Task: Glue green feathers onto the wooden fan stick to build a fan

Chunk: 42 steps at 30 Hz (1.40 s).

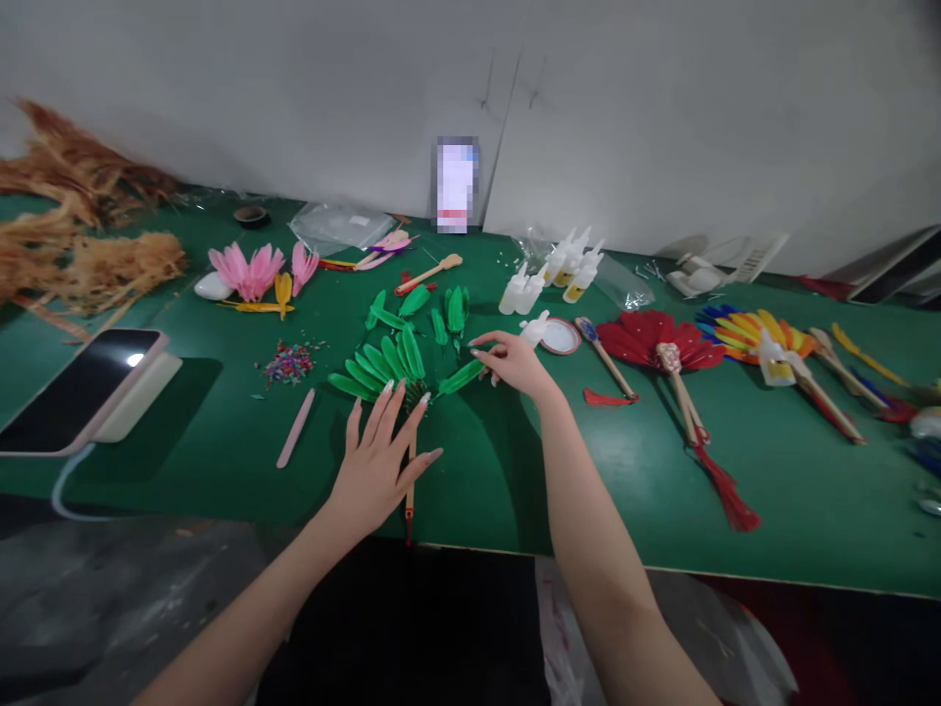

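A fan of green feathers (378, 365) on a wooden stick lies on the green table, its handle (410, 480) pointing toward me. My left hand (382, 446) rests over the base of that fan, fingers spread and partly hiding where the feathers join. To the right, my right hand (511, 361) pinches a single green feather (463, 377) by its right end. That feather's other end lies close to the fan's base. More loose green feathers (456, 312) are scattered just beyond the hands. A small white-tipped bottle (535, 327) lies beside my right hand, partly covered.
Glue bottles (573, 265) stand behind a round lid (560, 336). Finished red (639, 341) and yellow-orange feather fans (761, 333) lie right. Left are pink feathers (254, 271), coloured chips (289, 363), a pink stick (295, 428) and a phone (80, 387). Another lit screen (456, 184) leans on the wall.
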### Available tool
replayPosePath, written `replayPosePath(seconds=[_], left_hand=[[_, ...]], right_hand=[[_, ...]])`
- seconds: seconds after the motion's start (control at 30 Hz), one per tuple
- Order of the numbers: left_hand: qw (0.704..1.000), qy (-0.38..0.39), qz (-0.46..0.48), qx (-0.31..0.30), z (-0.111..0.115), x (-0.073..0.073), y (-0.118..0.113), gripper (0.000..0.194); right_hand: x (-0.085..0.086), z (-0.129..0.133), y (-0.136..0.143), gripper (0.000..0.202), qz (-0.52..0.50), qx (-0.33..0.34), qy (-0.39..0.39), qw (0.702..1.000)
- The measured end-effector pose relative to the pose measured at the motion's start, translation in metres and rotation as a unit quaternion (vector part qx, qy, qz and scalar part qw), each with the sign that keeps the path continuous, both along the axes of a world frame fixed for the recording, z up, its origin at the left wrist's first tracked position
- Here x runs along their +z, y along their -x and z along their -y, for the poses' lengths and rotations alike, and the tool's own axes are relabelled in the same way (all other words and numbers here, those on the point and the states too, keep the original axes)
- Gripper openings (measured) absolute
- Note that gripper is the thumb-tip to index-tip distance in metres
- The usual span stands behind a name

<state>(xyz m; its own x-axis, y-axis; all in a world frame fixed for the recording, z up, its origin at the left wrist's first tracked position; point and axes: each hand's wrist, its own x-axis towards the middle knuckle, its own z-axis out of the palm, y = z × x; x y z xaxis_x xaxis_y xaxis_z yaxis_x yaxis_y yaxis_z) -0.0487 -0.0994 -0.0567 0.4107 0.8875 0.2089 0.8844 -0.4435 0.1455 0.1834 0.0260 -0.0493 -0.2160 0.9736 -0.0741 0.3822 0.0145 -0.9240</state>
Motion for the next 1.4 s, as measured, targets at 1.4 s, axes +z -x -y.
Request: replayPosePath(seconds=[1.4], left_hand=[[0.977, 0.178, 0.066, -0.097, -0.178, 0.055, -0.198, 0.05]], right_hand=[[0.003, -0.005, -0.072, 0.039, -0.031, -0.599, -0.295, 0.744]])
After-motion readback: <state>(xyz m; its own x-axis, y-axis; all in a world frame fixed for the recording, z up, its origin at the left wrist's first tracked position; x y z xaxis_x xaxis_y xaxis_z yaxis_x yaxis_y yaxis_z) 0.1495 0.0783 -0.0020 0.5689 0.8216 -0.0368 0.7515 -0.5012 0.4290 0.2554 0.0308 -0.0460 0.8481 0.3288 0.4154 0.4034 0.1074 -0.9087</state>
